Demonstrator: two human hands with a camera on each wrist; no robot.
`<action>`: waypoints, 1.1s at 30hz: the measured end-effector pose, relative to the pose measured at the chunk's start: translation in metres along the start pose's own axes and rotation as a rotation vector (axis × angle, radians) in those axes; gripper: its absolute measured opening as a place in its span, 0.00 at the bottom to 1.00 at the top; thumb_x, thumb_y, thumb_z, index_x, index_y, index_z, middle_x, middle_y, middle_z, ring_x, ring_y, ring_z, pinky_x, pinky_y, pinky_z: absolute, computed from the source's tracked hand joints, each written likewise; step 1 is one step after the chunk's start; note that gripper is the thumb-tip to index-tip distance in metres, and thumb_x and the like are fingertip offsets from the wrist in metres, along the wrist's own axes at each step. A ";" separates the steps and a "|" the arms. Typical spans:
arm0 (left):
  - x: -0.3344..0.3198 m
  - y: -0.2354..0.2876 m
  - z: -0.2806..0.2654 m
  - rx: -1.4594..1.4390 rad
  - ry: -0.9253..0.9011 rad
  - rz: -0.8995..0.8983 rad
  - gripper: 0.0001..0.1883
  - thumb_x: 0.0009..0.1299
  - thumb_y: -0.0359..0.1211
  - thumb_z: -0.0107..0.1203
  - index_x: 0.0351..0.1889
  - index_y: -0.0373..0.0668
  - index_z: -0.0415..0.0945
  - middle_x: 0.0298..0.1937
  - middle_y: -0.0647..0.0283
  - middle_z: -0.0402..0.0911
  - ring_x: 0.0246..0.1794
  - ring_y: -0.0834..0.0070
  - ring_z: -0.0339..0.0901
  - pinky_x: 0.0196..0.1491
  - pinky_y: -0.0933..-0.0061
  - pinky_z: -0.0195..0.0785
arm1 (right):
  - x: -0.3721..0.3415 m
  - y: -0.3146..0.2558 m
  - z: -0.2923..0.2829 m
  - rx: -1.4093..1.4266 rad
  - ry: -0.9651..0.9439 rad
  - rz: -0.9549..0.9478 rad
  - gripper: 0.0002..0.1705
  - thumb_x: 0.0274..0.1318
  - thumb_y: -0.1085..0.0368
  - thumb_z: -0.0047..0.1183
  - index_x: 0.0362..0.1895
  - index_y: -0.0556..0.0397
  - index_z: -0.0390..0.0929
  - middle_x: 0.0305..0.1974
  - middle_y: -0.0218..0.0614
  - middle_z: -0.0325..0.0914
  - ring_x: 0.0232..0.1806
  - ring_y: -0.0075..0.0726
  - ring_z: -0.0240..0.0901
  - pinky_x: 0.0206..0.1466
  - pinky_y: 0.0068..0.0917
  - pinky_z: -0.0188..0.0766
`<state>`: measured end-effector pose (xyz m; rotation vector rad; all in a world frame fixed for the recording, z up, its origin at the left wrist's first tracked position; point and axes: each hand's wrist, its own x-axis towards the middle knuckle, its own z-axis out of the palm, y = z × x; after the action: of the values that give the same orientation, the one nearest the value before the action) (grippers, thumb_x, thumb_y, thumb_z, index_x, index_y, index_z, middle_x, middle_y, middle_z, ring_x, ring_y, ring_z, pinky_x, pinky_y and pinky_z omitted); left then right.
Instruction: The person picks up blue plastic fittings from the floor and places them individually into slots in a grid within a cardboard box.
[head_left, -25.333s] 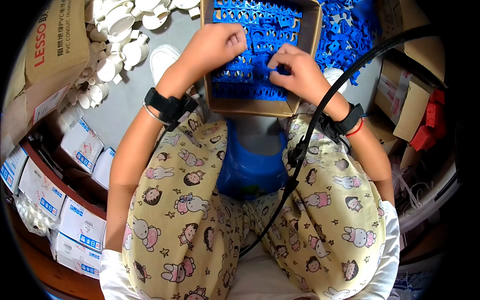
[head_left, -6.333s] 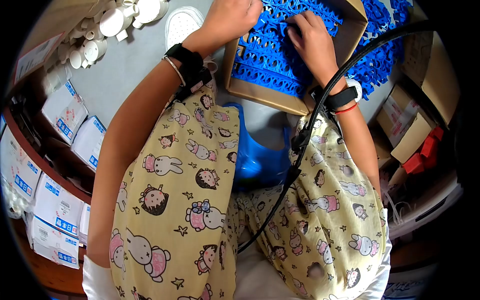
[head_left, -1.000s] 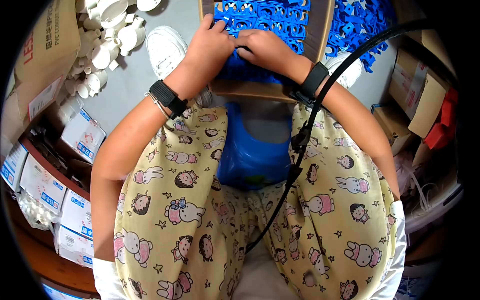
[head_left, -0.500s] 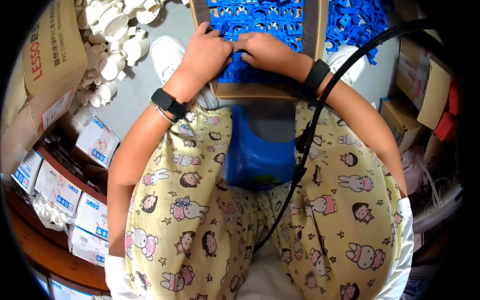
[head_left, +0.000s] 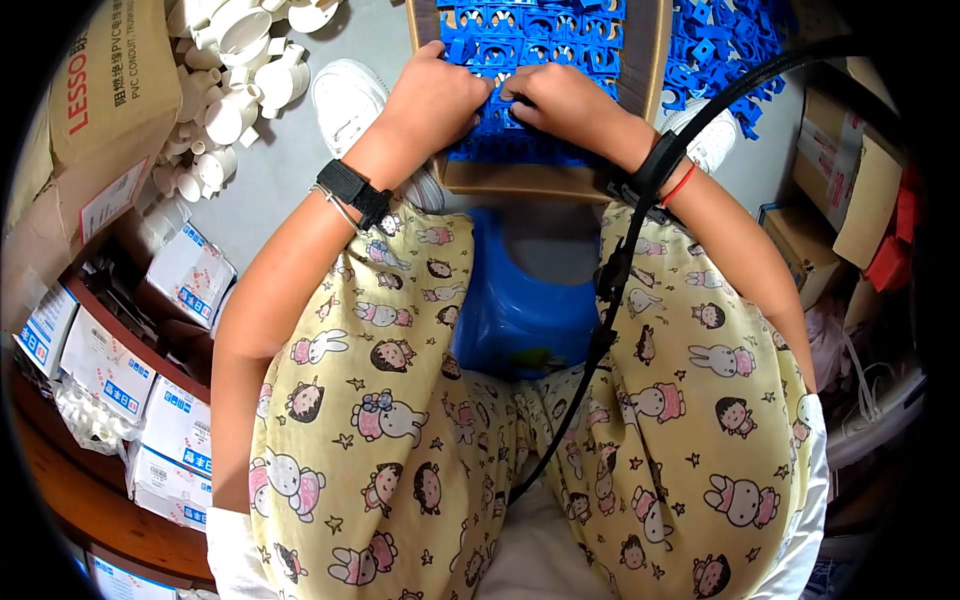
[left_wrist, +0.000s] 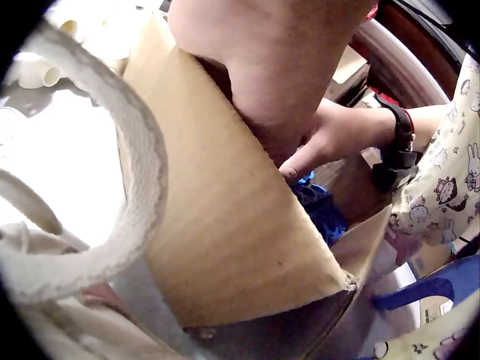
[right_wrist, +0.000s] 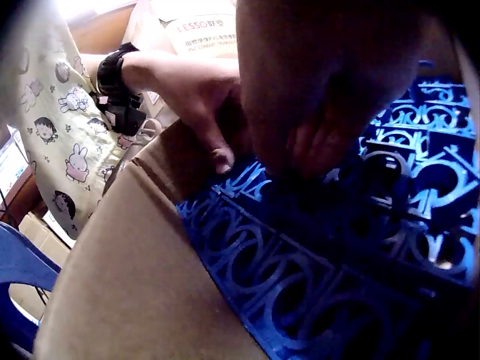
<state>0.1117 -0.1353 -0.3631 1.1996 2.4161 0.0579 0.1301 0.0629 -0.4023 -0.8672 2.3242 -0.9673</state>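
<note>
Blue plastic pipe clips (head_left: 545, 52) with round openings stand packed in rows inside a cardboard box (head_left: 545, 182). My left hand (head_left: 432, 98) reaches over the box's left side, its fingers bent down among the clips and its fingertips hidden. In the right wrist view its thumb (right_wrist: 223, 160) points down beside the row. Close to its right, my right hand (head_left: 565, 100) bends over the same near rows, thumb and forefinger together at a clip. The right wrist view shows the right hand's curled fingers (right_wrist: 319, 150) down on the clips in shadow.
Loose blue clips (head_left: 725, 60) lie heaped right of the box. White round pipe fittings (head_left: 235, 115) are piled at the left near a LESSO carton (head_left: 110, 100). A black cable (head_left: 740, 105) arches over the right forearm. A blue stool (head_left: 520, 320) shows between the knees.
Over the last second the hands, nearly touching before, have drawn slightly apart over the near rows. Compared with 25 seconds ago, they are closer together and lower on the clips.
</note>
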 end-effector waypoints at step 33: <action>0.019 0.004 0.019 -0.346 0.021 -0.011 0.05 0.62 0.31 0.55 0.30 0.40 0.77 0.27 0.51 0.79 0.30 0.52 0.78 0.36 0.56 0.73 | -0.006 0.005 -0.013 0.159 0.082 0.097 0.06 0.49 0.68 0.55 0.31 0.57 0.77 0.25 0.47 0.76 0.27 0.51 0.74 0.32 0.38 0.71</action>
<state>0.1124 -0.1208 -0.3864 1.0290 2.3068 0.4670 0.1236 0.0759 -0.3969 -0.6564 2.2960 -1.1472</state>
